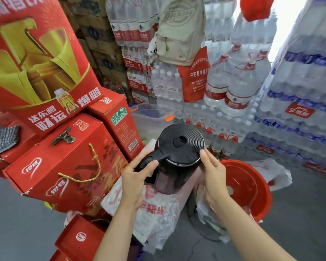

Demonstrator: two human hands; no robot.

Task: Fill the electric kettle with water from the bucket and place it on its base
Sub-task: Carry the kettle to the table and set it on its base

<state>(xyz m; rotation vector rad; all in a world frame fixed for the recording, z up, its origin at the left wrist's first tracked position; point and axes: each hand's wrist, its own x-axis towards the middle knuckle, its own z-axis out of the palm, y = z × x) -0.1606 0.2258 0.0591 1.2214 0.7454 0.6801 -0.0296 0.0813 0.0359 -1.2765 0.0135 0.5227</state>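
Note:
A dark electric kettle (174,178) with a black ribbed lid (181,143) is at the centre, lid down. My left hand (137,178) grips its black handle, thumb on the button near the lid hinge. My right hand (214,178) has straight fingers touching the lid's right rim. A red bucket (252,187) sits on the floor just right of the kettle; I cannot tell its water level. The kettle's base is hidden.
Red gift boxes (64,166) are stacked close on the left. Shrink-wrapped water bottle packs (299,110) wall the back and right. A clear plastic bin (151,117) stands behind the kettle. Plastic-wrapped packs (154,213) lie under the kettle. Grey floor (309,213) shows at right.

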